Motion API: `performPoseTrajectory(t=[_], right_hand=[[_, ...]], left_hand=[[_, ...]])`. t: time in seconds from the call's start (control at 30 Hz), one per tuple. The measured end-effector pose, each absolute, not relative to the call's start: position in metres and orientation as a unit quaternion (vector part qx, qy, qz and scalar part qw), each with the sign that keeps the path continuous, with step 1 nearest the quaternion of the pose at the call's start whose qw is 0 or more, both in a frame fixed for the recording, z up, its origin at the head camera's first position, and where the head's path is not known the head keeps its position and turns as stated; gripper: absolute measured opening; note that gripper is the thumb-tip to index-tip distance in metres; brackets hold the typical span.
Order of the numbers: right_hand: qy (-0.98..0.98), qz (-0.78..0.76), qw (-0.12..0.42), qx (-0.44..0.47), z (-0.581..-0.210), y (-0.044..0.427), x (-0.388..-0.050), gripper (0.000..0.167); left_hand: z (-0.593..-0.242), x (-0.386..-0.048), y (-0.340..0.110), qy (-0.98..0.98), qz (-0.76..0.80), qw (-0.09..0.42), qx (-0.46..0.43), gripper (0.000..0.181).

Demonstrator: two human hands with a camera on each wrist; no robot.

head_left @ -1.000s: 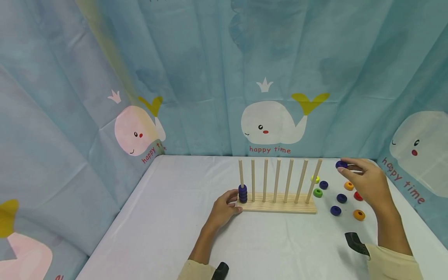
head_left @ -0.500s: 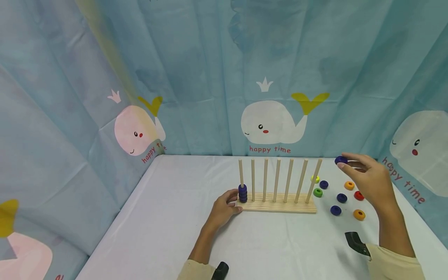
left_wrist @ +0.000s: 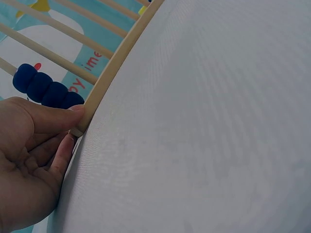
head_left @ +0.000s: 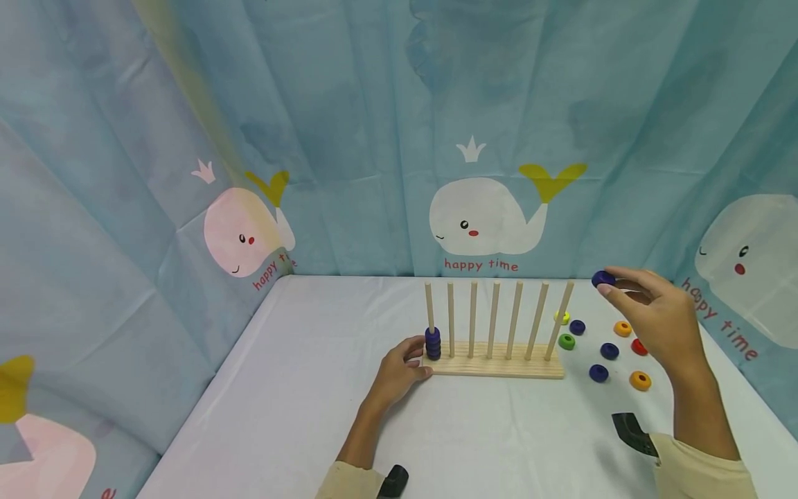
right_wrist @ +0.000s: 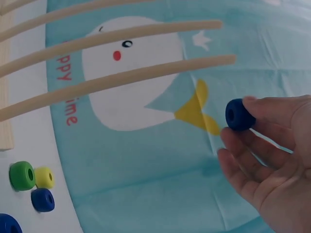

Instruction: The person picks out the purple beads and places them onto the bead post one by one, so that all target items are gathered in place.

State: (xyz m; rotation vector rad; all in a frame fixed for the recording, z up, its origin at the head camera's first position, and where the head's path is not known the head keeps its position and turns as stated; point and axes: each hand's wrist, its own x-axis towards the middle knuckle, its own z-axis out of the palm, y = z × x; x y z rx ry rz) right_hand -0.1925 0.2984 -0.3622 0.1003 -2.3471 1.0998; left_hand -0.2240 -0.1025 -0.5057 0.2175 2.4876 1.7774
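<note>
A wooden peg rack (head_left: 499, 369) with several upright pegs stands on the white table. Several blue beads (head_left: 433, 344) are stacked on its leftmost peg. My left hand (head_left: 397, 371) holds the left end of the rack's base; in the left wrist view its thumb (left_wrist: 73, 114) lies on the base edge, just below the stacked beads. Between thumb and fingers, my right hand (head_left: 663, 315) pinches a blue bead (right_wrist: 239, 115), raised above the table to the right of the pegs. The bead's hole faces the pegs in the right wrist view.
Loose beads lie right of the rack: green (head_left: 566, 342), yellow (head_left: 564, 318), red (head_left: 639, 347), orange ones (head_left: 640, 380) and several blue ones (head_left: 598, 373). A blue whale-print curtain (head_left: 349, 173) hangs behind the table (head_left: 262, 388).
My right hand has risen a little with the blue bead, which has shifted slightly left toward the pegs. The left hand and the rack have stayed in place.
</note>
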Motion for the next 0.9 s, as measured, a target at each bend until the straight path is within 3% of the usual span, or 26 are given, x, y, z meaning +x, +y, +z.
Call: performPoseTrajectory(t=[0.9], right_hand=[[-0.837,0.423,0.327,0.118,-0.334,0.268,-0.191,0.035]], left_hand=[[-0.506,-0.223,-0.103,0.806,0.586,0.036,0.074,0.065]])
